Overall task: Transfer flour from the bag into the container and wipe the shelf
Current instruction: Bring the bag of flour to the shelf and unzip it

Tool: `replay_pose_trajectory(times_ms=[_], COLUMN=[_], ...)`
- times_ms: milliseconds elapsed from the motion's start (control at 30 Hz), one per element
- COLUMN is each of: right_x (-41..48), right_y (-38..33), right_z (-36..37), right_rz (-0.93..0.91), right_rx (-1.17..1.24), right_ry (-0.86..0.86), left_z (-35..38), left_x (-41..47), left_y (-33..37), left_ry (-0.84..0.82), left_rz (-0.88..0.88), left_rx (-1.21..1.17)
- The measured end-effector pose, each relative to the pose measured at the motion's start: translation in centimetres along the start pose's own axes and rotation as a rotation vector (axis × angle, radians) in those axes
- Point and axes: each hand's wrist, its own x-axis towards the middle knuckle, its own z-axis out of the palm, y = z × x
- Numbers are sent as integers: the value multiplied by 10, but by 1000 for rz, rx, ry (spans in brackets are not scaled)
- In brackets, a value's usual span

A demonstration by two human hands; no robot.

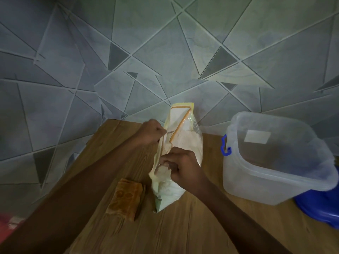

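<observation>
A clear plastic flour bag (185, 142) with a pale yellow rim and orange zip strip stands on the wooden shelf (192, 226), white flour showing inside. My left hand (151, 132) pinches the bag's left top edge. My right hand (180, 166) grips the near edge of the bag's mouth, and the two hands hold the mouth apart. An empty translucent plastic container (275, 158) with a blue clip handle (225, 147) stands to the right of the bag, open on top. A folded brown cloth (125, 200) lies on the shelf just left of the bag's base.
A blue lid (322, 204) lies under the container's right side at the shelf's right edge. A tiled wall (165, 52) with a geometric pattern rises right behind the shelf. Something red (9, 222) shows at the lower left corner.
</observation>
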Motion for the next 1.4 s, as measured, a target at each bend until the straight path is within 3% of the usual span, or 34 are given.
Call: replay_pose_trajectory(times_ms=[67, 133, 300, 367, 433, 567, 667, 800, 933, 1033, 1133, 1267, 1400], right_x=[2, 4, 18, 22, 25, 33, 50, 64, 73, 77, 75, 72, 82], right_y=[-10, -18, 1, 16, 33, 45, 32, 29, 37, 46, 51, 61, 63], right_z=[2, 2, -14, -19, -21, -28, -50, -77, -83, -84, -96, -106, -105], right_rz=[-67, -125, -70, -27, -13, 43, 89, 166, 180, 212, 352, 406, 414], right_rx=[-7, -18, 75, 9, -97, -371, -676, -860, -791, -809, -881, -829, -771], right_ry=[-46, -81, 104, 163, 25, -510, -712, -710, -806, -882, -853, -863, -888], left_z=[-10, -17, -18, -15, -11, -13, -23, -35, -33, -32, -42, -50, -49], left_x=[6, 7, -8, -18, -24, -23, -22, -21, -13, -6, -14, -28, -35], left_y=[-1, -4, -7, -6, -6, -16, -24, -30, -22, -19, -21, -24, -18], left_ry=[139, 157, 1, -62, -84, -19, -13, 2, 118, 194, 257, 226, 130], left_rz=[13, -23, -80, -46, -30, -79, -177, -215, -152, -120, -168, -144, 13], left_rx=[98, 124, 30, 33, 67, 107, 198, 198, -36, 7, 31, 126, 161])
